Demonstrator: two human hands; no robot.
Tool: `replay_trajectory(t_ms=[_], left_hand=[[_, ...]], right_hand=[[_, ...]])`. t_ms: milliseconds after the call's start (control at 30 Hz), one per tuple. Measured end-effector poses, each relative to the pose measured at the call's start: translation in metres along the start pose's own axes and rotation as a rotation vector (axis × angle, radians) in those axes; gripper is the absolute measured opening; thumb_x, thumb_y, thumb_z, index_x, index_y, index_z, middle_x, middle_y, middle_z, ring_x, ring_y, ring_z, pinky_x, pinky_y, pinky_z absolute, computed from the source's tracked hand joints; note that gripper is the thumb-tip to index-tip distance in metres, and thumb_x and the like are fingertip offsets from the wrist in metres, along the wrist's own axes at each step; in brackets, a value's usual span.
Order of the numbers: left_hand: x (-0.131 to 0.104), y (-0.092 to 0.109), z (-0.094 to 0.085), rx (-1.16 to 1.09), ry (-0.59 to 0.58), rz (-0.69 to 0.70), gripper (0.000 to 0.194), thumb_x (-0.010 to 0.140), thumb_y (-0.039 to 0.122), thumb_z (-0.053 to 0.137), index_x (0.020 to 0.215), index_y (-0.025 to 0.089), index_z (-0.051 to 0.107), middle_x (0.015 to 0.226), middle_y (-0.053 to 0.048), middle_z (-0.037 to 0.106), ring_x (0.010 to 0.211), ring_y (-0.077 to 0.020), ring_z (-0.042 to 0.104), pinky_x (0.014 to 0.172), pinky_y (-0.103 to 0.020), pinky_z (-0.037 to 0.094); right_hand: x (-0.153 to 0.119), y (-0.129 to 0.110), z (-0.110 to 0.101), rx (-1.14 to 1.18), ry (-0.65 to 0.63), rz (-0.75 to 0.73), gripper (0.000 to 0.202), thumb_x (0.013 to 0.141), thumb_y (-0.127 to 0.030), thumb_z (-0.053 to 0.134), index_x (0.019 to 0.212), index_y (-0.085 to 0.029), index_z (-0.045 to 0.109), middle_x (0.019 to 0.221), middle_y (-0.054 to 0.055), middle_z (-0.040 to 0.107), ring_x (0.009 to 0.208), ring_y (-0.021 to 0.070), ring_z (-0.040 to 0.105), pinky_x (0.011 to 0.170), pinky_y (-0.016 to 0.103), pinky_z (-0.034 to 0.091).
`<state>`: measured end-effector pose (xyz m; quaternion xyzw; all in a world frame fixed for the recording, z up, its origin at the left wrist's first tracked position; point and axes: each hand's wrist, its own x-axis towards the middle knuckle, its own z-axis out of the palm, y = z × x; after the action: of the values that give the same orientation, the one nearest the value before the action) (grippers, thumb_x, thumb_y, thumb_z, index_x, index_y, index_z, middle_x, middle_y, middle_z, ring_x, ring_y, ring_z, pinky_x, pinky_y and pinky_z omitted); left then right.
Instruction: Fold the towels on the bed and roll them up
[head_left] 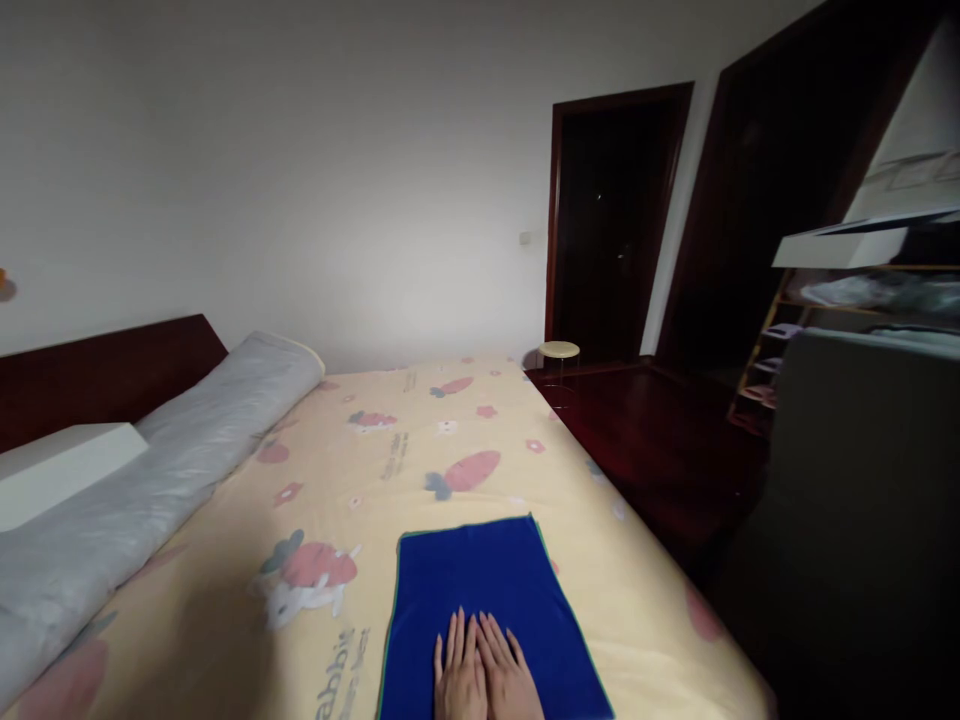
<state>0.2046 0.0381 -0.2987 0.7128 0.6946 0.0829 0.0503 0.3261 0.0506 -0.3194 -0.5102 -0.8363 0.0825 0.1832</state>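
A blue cloth [469, 560] with thin green edging lies spread flat on the bed, its near end cut off by the bottom of the view. My left hand [459, 675] rests palm down on it with the fingers stretched forward. Beside it, touching, my right hand [510, 675] also lies flat on the cloth, fingers extended. Neither hand grips anything. Under the cloth is a cream bed sheet [397, 560] printed with carrots, rabbits and flowers.
A rolled grey bedding piece [195, 455] and a white box [67, 465] lie along the dark headboard [112, 370]. Beyond the bed stands a round stool [559, 349] near a dark door [619, 230]. On the right are a shelf rack [840, 255] and a dark panel [862, 480].
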Motion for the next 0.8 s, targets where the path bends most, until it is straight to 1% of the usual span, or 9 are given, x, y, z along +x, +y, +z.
replay_trajectory(t_ms=[100, 200, 333, 433, 567, 667, 800], left_hand=[[0.002, 0.000, -0.004, -0.013, -0.058, -0.012, 0.055, 0.091, 0.026, 0.032, 0.145, 0.033, 0.027, 0.156, 0.004, 0.028, 0.144, -0.0202, 0.029, 0.120, -0.045, 0.026], [0.003, 0.000, -0.007, -0.028, -0.060, 0.003, 0.056, 0.090, 0.025, 0.034, 0.145, 0.032, 0.029, 0.155, 0.004, 0.028, 0.144, -0.0209, 0.029, 0.119, -0.045, 0.028], [0.002, -0.003, -0.006, -0.067, -0.014, 0.002, 0.052, 0.091, 0.026, 0.031, 0.143, 0.033, 0.031, 0.153, 0.005, 0.030, 0.143, -0.0193, 0.031, 0.118, -0.046, 0.031], [0.001, -0.009, -0.001, -0.077, 0.034, -0.009, 0.050, 0.092, 0.031, 0.033, 0.142, 0.036, 0.031, 0.153, 0.006, 0.030, 0.142, -0.0204, 0.032, 0.117, -0.049, 0.031], [-0.001, -0.016, 0.004, -0.043, 0.106, -0.087, 0.050, 0.093, 0.040, 0.036, 0.143, 0.038, 0.029, 0.154, 0.002, 0.031, 0.142, -0.0241, 0.032, 0.115, -0.055, 0.030], [-0.003, -0.019, -0.004, 0.025, 0.106, -0.166, 0.052, 0.093, 0.043, 0.034, 0.144, 0.035, 0.029, 0.155, 0.000, 0.031, 0.143, -0.0250, 0.032, 0.116, -0.057, 0.028], [-0.010, -0.030, -0.025, 0.135, 0.060, -0.290, 0.053, 0.094, 0.042, 0.027, 0.146, 0.031, 0.028, 0.157, 0.000, 0.025, 0.145, -0.0220, 0.027, 0.117, -0.054, 0.024]], right_hand=[[0.002, 0.003, 0.003, 0.003, -0.021, 0.002, 0.056, 0.093, -0.027, 0.039, 0.148, -0.030, 0.029, 0.153, -0.001, 0.030, 0.139, 0.0254, 0.037, 0.112, 0.043, 0.035], [0.003, 0.006, 0.003, 0.028, -0.017, 0.004, 0.055, 0.093, -0.028, 0.039, 0.148, -0.034, 0.029, 0.152, -0.002, 0.031, 0.138, 0.0254, 0.038, 0.112, 0.044, 0.035], [0.003, 0.008, -0.005, 0.082, -0.058, 0.016, 0.051, 0.096, -0.034, 0.035, 0.147, -0.039, 0.027, 0.152, -0.004, 0.029, 0.139, 0.0255, 0.035, 0.113, 0.047, 0.035], [0.002, 0.010, -0.015, 0.105, -0.071, 0.033, 0.050, 0.098, -0.044, 0.034, 0.147, -0.036, 0.029, 0.153, -0.002, 0.028, 0.141, 0.0272, 0.032, 0.113, 0.051, 0.033], [-0.003, 0.016, -0.029, 0.083, -0.073, 0.073, 0.055, 0.097, -0.056, 0.030, 0.147, -0.033, 0.032, 0.153, 0.001, 0.028, 0.141, 0.0274, 0.030, 0.114, 0.050, 0.032], [-0.011, 0.028, -0.040, 0.044, -0.059, 0.126, 0.059, 0.095, -0.061, 0.029, 0.147, -0.032, 0.032, 0.154, 0.001, 0.028, 0.142, 0.0271, 0.029, 0.115, 0.050, 0.030], [-0.027, 0.055, -0.054, -0.025, -0.014, 0.232, 0.063, 0.095, -0.062, 0.027, 0.148, -0.029, 0.031, 0.155, 0.002, 0.027, 0.143, 0.0258, 0.027, 0.116, 0.049, 0.028]])
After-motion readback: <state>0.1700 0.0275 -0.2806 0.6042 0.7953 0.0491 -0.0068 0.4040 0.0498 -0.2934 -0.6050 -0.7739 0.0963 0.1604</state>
